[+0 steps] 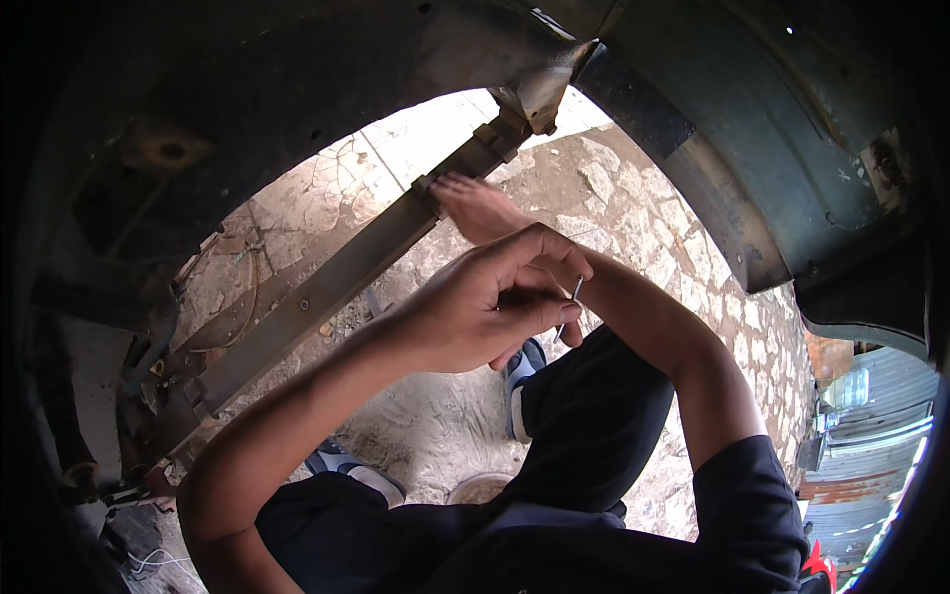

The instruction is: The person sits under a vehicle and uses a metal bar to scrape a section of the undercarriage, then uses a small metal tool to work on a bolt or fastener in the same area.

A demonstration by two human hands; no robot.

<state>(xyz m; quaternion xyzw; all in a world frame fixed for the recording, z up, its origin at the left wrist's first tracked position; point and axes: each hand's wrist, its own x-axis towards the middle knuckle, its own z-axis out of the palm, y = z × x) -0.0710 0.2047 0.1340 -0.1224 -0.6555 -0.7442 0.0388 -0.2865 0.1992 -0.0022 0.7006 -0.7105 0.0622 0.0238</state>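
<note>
Between the thumb and fingers of my left hand (495, 302) is a thin metal rod (578, 288), short and silvery. The exact kind of rod is too small to tell. My left hand is closed in a pinch, and it crosses in front of my right forearm. Farther off, my right hand (479, 209) lies with outstretched fingers against a long brown metal beam (332, 282). Its fingertips touch the beam beside a raised bracket (426, 186). That beam slants from the lower left to a rusty metal joint (541, 101) at the top.
Dark curved metal panels (732, 148) arch overhead and on the right. Below are my shoes (522, 386) on dusty ground and a round pale container (480, 488). Stone paving (643, 208) lies beyond the beam. Corrugated metal sheets (871, 445) stand at the far right. A white cable (163, 562) lies lower left.
</note>
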